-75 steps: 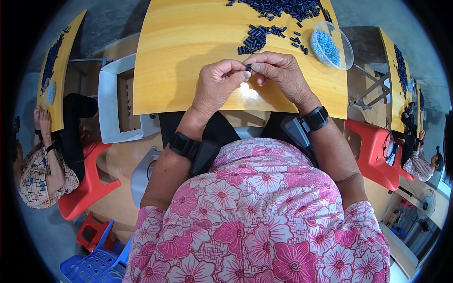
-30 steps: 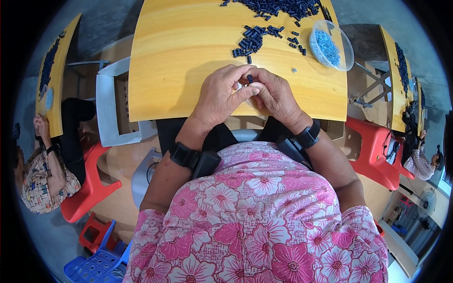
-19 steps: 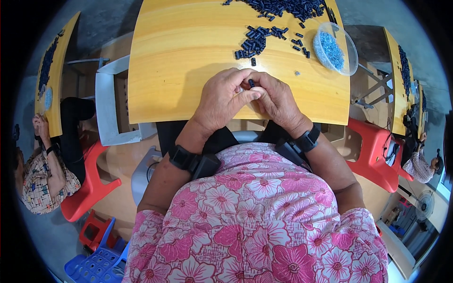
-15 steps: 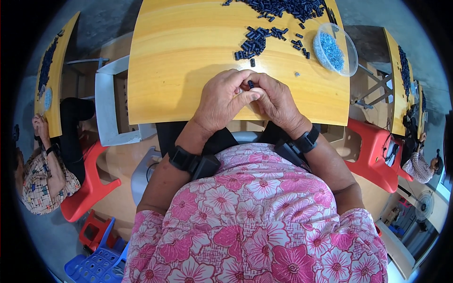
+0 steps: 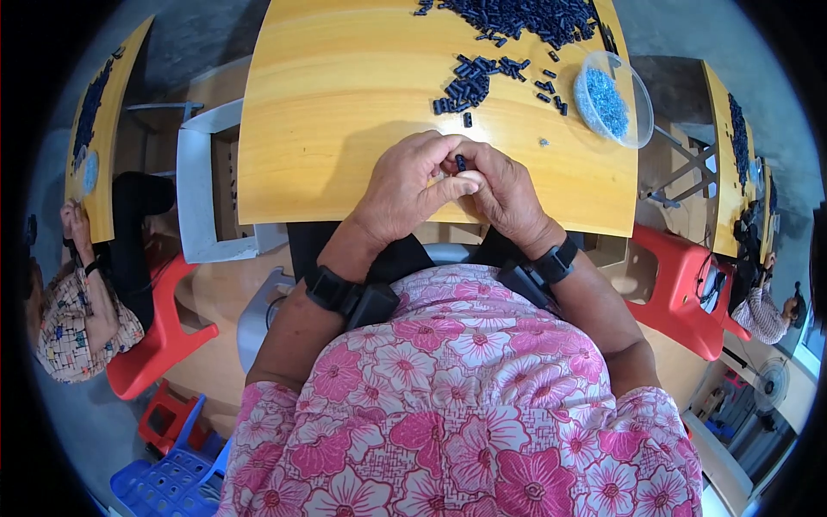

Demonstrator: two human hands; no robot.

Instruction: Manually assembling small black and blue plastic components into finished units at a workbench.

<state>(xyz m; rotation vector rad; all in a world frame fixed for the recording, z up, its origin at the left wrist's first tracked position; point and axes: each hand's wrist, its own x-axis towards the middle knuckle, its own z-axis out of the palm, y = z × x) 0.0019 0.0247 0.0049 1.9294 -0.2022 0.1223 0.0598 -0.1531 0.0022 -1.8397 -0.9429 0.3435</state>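
Observation:
Between my two hands, above the near edge of the yellow table, sits a small dark cylindrical plastic piece (image 5: 461,163). My right hand (image 5: 502,183) pinches it between thumb and fingers. My left hand (image 5: 405,183) is closed against it, its thumb reaching across to the right thumb; whatever its fingertips grip is too small or hidden to make out. Just beyond the hands lies one loose dark piece (image 5: 468,121), with a small pile of dark pieces (image 5: 468,86) behind it. A tiny clear-blue part (image 5: 544,142) rests on the table to the right.
A clear round bowl (image 5: 642,108) of small light-blue parts stands at the table's right edge. A large heap of dark pieces (image 5: 534,19) covers the far side. An open white box (image 5: 196,198) is left of the table (image 5: 301,129). Co-workers sit at tables on both sides.
The view has shifted slightly. My hands stay together at the same place, and the dark piece between them shows a little more upright and exposed.

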